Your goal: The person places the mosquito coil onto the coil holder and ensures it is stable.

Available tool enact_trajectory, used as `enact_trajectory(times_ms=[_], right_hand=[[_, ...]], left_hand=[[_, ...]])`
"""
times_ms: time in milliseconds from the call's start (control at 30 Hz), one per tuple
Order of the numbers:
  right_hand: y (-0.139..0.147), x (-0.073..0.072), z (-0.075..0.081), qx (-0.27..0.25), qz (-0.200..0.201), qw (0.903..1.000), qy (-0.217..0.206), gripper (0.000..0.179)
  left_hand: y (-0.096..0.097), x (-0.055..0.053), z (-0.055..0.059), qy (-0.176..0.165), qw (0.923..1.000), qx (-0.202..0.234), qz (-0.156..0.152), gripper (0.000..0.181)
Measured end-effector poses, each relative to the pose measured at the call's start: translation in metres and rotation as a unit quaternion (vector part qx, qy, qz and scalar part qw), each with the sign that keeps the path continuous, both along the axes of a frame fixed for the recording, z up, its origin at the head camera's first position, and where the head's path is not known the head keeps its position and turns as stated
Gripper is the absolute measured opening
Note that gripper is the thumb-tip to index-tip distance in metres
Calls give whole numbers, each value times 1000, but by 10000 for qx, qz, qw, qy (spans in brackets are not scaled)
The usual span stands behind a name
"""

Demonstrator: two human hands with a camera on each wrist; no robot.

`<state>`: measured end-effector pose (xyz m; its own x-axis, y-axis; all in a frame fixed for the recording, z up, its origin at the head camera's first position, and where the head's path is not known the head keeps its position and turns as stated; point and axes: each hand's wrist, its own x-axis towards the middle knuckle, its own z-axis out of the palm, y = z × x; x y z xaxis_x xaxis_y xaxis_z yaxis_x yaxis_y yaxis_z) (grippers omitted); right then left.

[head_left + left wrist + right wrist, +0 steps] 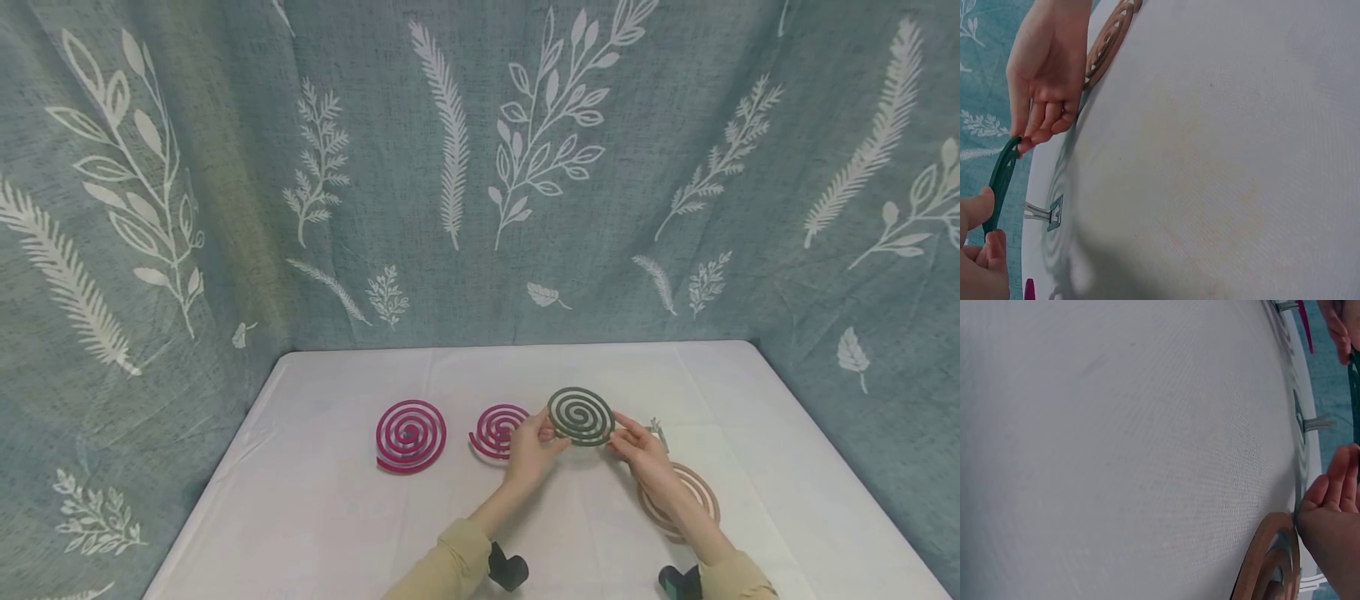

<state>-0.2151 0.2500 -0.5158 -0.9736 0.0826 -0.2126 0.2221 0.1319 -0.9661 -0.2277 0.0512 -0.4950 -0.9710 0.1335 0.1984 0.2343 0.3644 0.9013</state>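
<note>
Both hands hold a dark green mosquito coil (581,417) above the table, gripping it at opposite edges. My left hand (531,450) pinches its left rim between thumb and fingers; the left wrist view shows the coil (1001,178) almost edge-on. On the other rim, my right hand (645,454) has its thumb and fingertips. A small metal coil stand (1046,212) is on the table below the raised coil. Behind my left hand is a magenta coil (495,432), partly covered. A brown coil (703,487) lies partly under my right forearm.
Another magenta coil (411,435) is farther left on the white table (330,517). Just beyond my right hand stands a second metal stand (657,430). A patterned blue-green curtain (465,292) hangs behind the table and at both sides.
</note>
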Motion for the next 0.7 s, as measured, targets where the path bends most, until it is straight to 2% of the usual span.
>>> enact_trajectory(times_ms=[267, 500, 700], right_hand=[[-2, 0, 1, 358, 14, 9993, -67, 52], [-5, 1, 1, 752, 1, 9971, -61, 51], [-6, 2, 1, 837, 23, 9965, -30, 51]], left_hand=[[4, 2, 3, -213, 9989, -373, 180, 59], [5, 6, 6, -312, 9971, -672, 189, 60], [7, 6, 3, -210, 9967, -755, 224, 58]])
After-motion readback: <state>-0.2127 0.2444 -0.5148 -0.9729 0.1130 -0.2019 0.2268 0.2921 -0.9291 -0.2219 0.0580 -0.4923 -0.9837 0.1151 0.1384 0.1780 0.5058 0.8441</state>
